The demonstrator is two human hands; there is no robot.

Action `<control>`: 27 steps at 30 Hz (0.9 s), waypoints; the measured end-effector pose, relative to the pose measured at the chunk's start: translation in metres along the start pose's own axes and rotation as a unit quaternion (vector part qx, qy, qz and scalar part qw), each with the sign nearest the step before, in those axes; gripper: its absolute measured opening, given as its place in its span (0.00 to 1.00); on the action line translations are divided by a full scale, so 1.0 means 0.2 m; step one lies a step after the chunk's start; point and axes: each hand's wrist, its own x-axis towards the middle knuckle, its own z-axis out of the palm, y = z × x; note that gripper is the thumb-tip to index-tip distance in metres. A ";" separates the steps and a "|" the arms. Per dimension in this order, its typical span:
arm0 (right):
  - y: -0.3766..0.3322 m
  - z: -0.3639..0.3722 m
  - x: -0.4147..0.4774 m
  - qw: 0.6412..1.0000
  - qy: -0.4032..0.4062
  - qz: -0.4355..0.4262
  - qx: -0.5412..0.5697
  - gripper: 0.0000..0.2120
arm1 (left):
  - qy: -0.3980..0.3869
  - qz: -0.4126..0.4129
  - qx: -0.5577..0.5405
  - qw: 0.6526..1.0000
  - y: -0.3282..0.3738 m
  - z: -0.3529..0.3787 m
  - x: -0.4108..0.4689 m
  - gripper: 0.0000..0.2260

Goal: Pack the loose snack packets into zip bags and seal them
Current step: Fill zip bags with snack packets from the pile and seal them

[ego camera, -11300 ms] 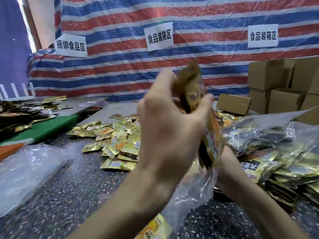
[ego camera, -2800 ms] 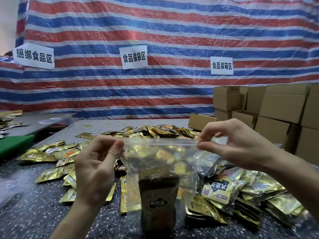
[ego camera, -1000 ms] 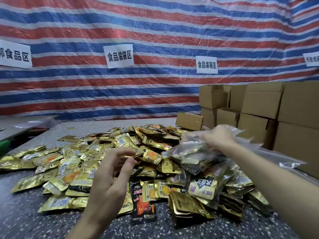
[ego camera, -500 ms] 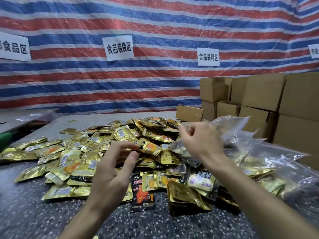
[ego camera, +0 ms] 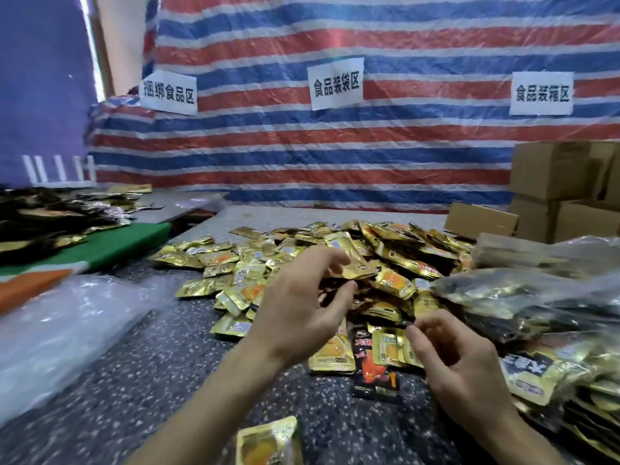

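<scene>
Gold snack packets lie heaped directly beneath and beyond the left hand and right hand; both hover loosely curled, holding nothing.

Packet-strewn speckled tabletop

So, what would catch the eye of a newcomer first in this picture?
A pile of gold snack packets covers the middle of the speckled table, with the left hand and right hand above its near edge. Behind it hangs a red and blue striped tarp; filled clear bags lie at right.
</scene>
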 end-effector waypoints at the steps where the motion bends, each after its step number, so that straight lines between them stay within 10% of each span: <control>1: -0.01 -0.01 0.00 1.000 -0.003 0.000 0.012 0.06 | 0.000 -0.019 0.038 0.999 -0.05 -0.05 -0.01 0.09; 7: -0.04 -0.02 0.01 1.000 0.005 -0.008 0.028 0.03 | 0.038 -0.238 0.229 0.943 -0.47 -0.53 -0.15 0.04; 14: -0.05 -0.02 0.00 1.000 -0.010 -0.001 0.010 0.04 | -0.105 -0.471 0.468 0.740 -0.81 -0.81 -0.43 0.17; 18: -0.04 -0.02 0.00 1.000 -0.005 0.007 0.016 0.05 | -0.012 -0.462 0.458 0.760 -0.82 -0.83 -0.47 0.02; 27: -0.06 -0.03 0.00 1.000 0.004 0.016 0.009 0.04 | 0.025 -0.511 0.338 0.790 -0.76 -0.95 -0.35 0.22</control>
